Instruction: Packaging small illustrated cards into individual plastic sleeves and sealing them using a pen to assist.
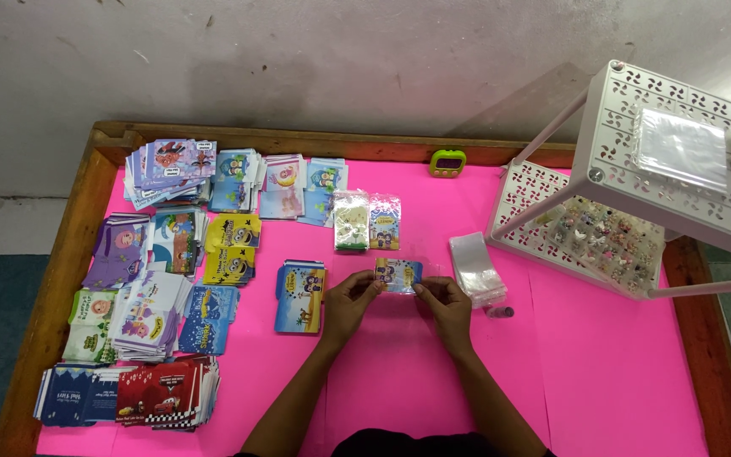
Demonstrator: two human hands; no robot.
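Card packet (398,275) between both hands

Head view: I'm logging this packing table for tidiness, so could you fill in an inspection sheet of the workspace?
Surface: wooden-rimmed table lined with bright pink sheet.
Job's things: small blue cartoon-printed card in a clear sleeve, held at both ends; stack of clear plastic sleeves to its right; pile of blue folded cards to its left; two filled clear packets behind it.
Clutter: many stacks of colourful printed cards over the left side; small green timer at the back edge.
Grippers: left hand and right hand both pinch the card.
Cables: nothing seen.
Surroundings: white perforated plastic rack at right, small trinkets on its lower shelf; grey wall behind.
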